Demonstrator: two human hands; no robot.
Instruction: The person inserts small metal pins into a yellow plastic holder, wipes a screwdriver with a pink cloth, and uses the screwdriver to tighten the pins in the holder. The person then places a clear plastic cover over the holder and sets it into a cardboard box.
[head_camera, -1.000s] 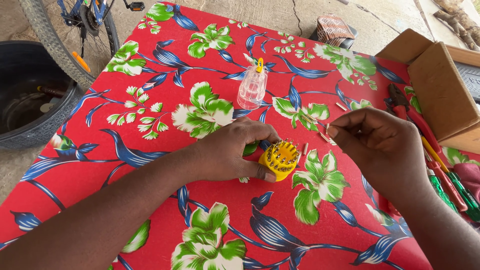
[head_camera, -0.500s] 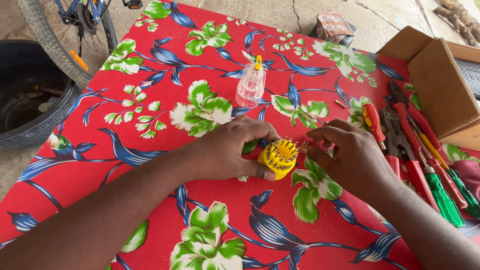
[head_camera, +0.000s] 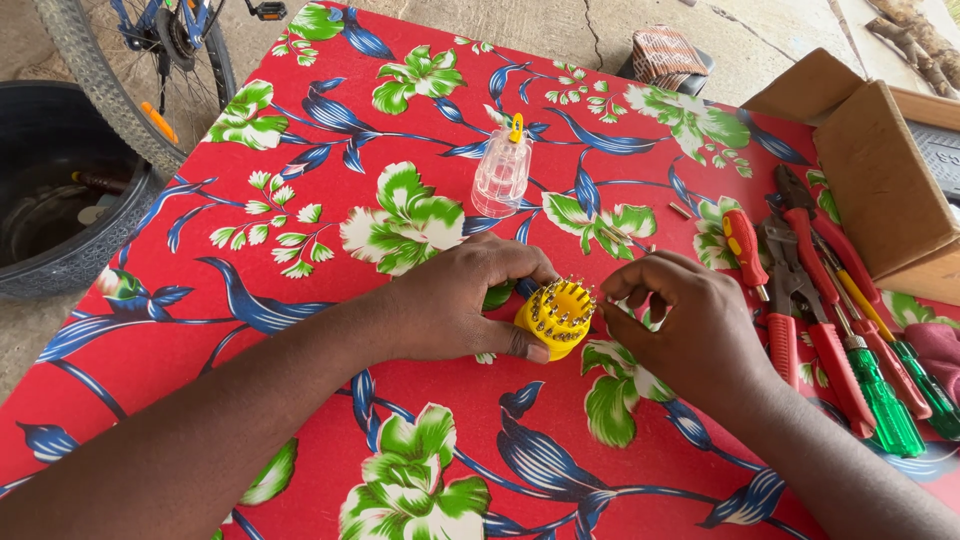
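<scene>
Resting on the red floral cloth (head_camera: 300, 330), the yellow bit holder (head_camera: 556, 318) is gripped from its left by the left hand (head_camera: 462, 300), bits pointing up and rightward, while the right hand (head_camera: 685, 320), just beside it, is curled with fingertips pinched at the nearest bits

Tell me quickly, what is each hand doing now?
Left hand: closed around the yellow bit holder, holding it on the table.
Right hand: fingers curled beside the holder; whether it pinches anything cannot be told.
</scene>
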